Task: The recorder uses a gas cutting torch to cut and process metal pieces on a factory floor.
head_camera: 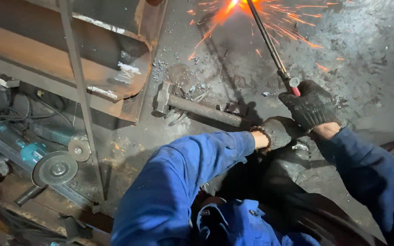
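Mid-cut w/ cutting torch, right hand clamped on valve end, left hand closed near sledgehammer handle; next needs steady tip travel.

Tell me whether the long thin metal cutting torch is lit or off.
Lit. The long thin metal cutting torch, held in the gloved right hand, ends in a bright orange glow with sparks spraying over the grey floor.

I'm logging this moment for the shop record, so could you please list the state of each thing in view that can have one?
Torch: lit, throwing sparks at its tip.
Right hand: gloved, gripping the torch.
Left hand: gloved, closed on the hammer handle.
Hammer: lying on the floor, head to the left.
Grinders: lying idle on the left, discs fitted.
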